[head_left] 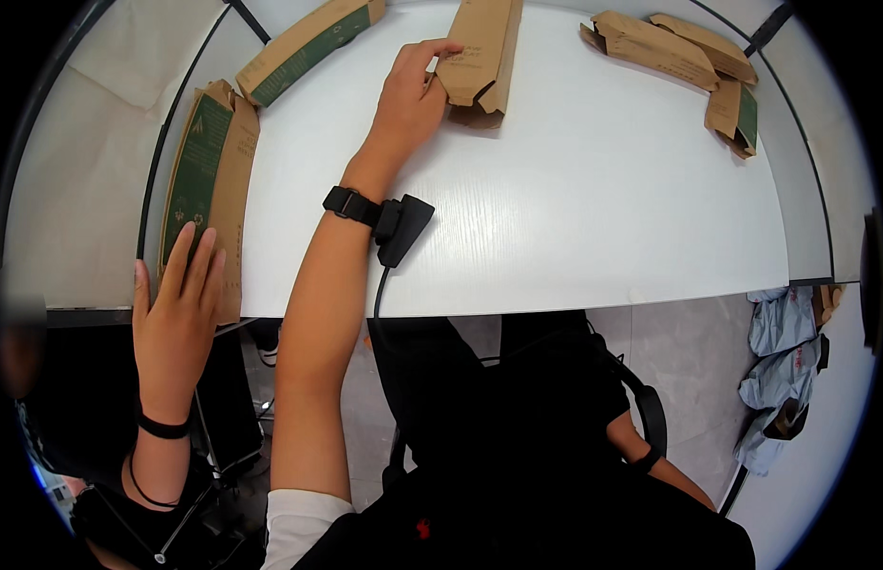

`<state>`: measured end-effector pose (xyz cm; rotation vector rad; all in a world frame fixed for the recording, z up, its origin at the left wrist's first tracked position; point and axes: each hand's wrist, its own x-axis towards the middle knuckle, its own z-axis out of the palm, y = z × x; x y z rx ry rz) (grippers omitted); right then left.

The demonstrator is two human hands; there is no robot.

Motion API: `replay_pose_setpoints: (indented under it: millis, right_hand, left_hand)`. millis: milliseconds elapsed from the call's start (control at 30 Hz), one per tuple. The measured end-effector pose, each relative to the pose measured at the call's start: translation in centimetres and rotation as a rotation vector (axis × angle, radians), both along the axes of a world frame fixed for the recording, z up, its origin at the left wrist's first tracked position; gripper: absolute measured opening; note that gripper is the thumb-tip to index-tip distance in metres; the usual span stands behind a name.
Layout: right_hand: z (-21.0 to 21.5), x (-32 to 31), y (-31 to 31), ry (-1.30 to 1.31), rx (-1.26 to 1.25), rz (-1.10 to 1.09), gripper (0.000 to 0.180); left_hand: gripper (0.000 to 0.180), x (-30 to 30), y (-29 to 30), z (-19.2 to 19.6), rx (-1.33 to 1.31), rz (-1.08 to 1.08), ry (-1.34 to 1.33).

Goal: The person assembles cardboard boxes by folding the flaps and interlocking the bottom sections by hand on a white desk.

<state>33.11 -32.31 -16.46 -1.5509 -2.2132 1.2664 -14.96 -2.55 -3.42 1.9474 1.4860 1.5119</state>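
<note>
My left hand (415, 90) reaches to the far middle of the white table, with a black strap and a small black device on its wrist. Its fingers and thumb grip the left edge of a long brown cardboard box (478, 59). The box's near end is open, with loose flaps. My right hand (626, 437) lies low by my lap near the chair's armrest; black cloth hides its fingers. On the left, a co-worker's hand (180, 304) rests spread on a green-and-brown cardboard box (202, 171) standing along the table's left side.
Another green-sided cardboard box (313, 47) lies at the far left. Several similar boxes (655, 49) are heaped at the far right. Low partitions (798, 180) edge the white table (556, 218). Grey plastic bags (784, 366) sit on the floor at the right.
</note>
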Motion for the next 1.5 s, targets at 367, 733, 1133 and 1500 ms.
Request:
replay_pose_setpoints:
  millis: [367, 733, 1133, 1500]
  right_hand:
    - [-0.4, 0.0, 1.4, 0.022, -0.019, 0.017, 0.028]
    - [-0.5, 0.6, 2.1, 0.029, -0.017, 0.011, 0.025]
    - [-0.8, 0.8, 1.8, 0.039, -0.026, 0.015, 0.022]
    - [5.2, 6.5, -1.7, -0.128, -0.162, 0.17, 0.02]
  left_hand:
    - [0.04, 0.5, 0.0, 0.9, -0.037, -0.019, -0.022]
    - [0.039, 1.6, 1.1, 0.6, -0.073, -0.02, -0.035]
    - [0.038, 2.0, 1.3, 0.8, -0.075, 0.003, -0.019]
    - [0.04, 3.1, 1.2, 0.6, -0.086, -0.003, -0.005]
